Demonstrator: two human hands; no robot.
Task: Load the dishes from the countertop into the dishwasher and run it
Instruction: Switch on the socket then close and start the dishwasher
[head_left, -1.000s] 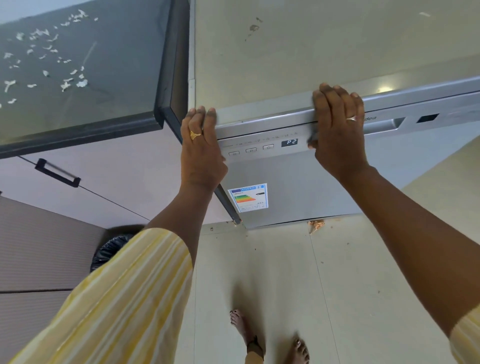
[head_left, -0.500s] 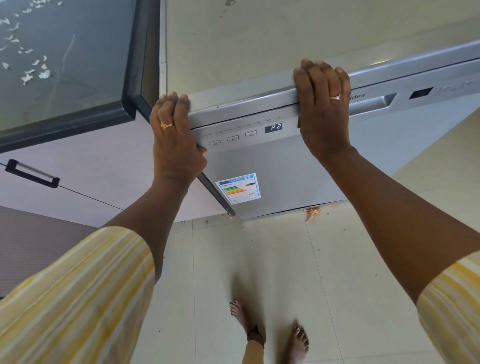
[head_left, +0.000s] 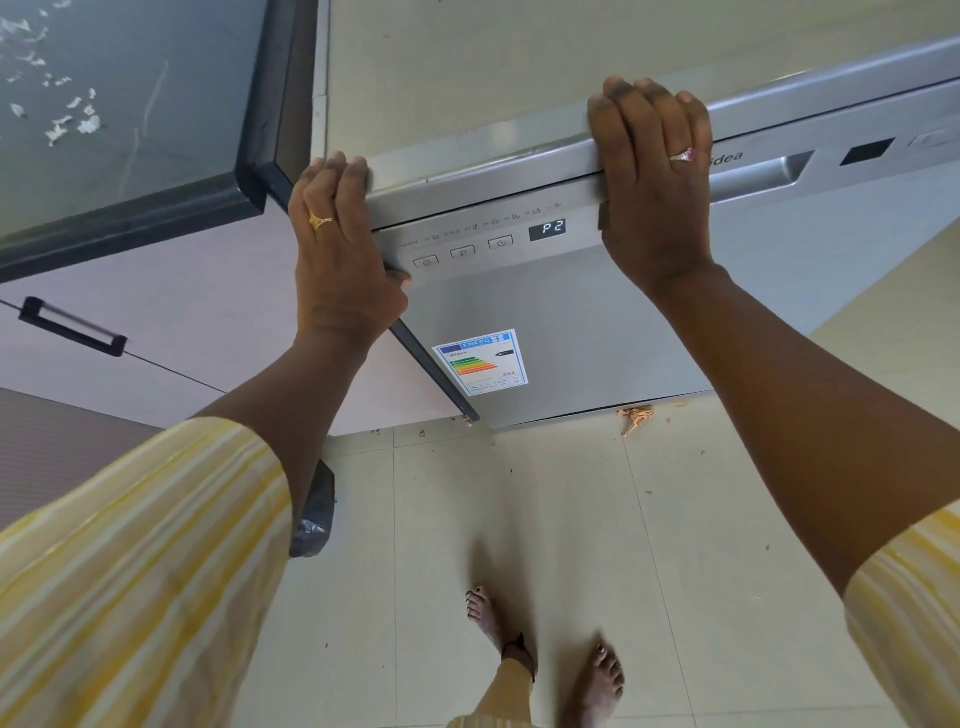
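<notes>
Dishwasher (head_left: 571, 322), silver-fronted, stands with its door shut beside the dark-edged countertop (head_left: 156, 218), its top left corner meeting the countertop's corner. Left hand (head_left: 343, 249) is clamped on the top left corner of the dishwasher, fingers hooked over the upper rim and thumb pressed against the panel edge beside the button row (head_left: 462, 252); a gold ring (head_left: 319, 221) sits on one finger. Right hand (head_left: 654, 182) grips the top edge further along the dishwasher, fingers curled over the rim and palm covering the panel just beside the display (head_left: 547, 228), which reads P2; this hand wears a ring with a pink stone (head_left: 683, 155). Recessed door handle (head_left: 753, 179) lies just beyond the right hand, with part of a brand name visible above it. Energy label (head_left: 480, 362) is stuck to the door face below the buttons. Pale flakes (head_left: 67, 124) are scattered on the countertop surface, away from the dishwasher. Cabinet handle (head_left: 72, 327), black, is fixed to the cabinet front below the countertop. Orange-brown scrap (head_left: 635, 418) lies on the tiled floor (head_left: 519, 519) at the foot of the dishwasher door. Two bare feet (head_left: 545, 649) stand on the tiles in front of the dishwasher. Both forearms emerge from yellow striped sleeves (head_left: 130, 571).
</notes>
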